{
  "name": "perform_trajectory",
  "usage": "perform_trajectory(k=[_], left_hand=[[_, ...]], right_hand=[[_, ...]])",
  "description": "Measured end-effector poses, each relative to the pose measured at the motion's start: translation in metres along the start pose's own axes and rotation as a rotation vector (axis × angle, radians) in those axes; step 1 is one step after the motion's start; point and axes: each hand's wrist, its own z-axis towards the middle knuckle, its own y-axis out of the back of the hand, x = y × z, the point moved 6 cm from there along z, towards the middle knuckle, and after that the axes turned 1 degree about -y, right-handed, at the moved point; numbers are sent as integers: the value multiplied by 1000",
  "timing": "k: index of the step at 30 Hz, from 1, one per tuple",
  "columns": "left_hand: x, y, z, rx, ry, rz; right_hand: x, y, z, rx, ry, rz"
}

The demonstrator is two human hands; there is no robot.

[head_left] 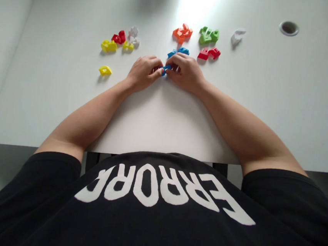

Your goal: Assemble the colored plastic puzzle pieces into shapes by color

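Between the fingertips of both hands is a small blue plastic piece (166, 68), held low over the white table. My left hand (145, 71) pinches its left side and my right hand (185, 71) its right side, so much of it is hidden by fingers. Whether it is one piece or two joined ones I cannot tell. Just beyond my right fingers lie more blue pieces (183, 51), partly covered by the hand. Red pieces (209, 53) rest a little farther right, and a cluster of orange pieces (182, 33) lies behind the blue ones.
Green pieces (208, 35) and a white piece (238, 36) lie at the back right. At the left are yellow pieces (109, 45), red pieces (119, 37), white pieces (134, 36) and a lone yellow piece (105, 70). A round cable hole (289, 28) pierces the white table (54, 62).
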Motion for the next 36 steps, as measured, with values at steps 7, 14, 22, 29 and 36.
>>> perform_trajectory(k=[7,14,22,29,36], left_hand=[[-1,1,0,1,2,1],[-1,1,-1,12,27,-33],[0,1,0,-2,15,-25],[-1,2,-1,1,25,-32],[0,1,-1,11,32,-42]], right_hand=[[4,2,-1,-7,13,-4],[4,2,-2,10,-8,-3],[3,2,-1,8,-24,9],[6,3,-1,12,-20,8],[8,4,-1,0,-21,9]])
